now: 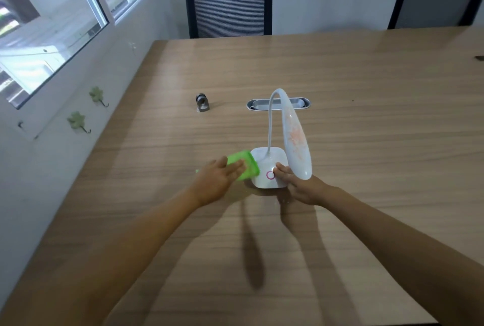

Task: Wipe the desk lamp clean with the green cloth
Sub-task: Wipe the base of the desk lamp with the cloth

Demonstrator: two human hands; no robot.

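Your table (340, 69) is a wide wooden top, mostly bare, so little hems you in; two chairs stand at its far edge, well apart from the work.

The lamp (269, 166) stands near you at the middle of the table. It looks light and easily tipped: small square white base, thin bendy neck, long drooping head (296, 139) marked with orange smears. Brace the base, not the neck, which will likely flex under pressure. The smooth plastic should wipe easily.

Your right hand (301, 187) rests on the near right side of the base, fingers spread loosely, a fingertip just beside the pink ring button; mind you don't press it.

Your left hand (217, 179) presses the cloth (245, 166), soft and folded, against the left edge of the base, fingers flat and together on top of it.

Behind the lamp lie a cable slot (298, 103) and a small metal piece (202, 102), both clear of your strokes.
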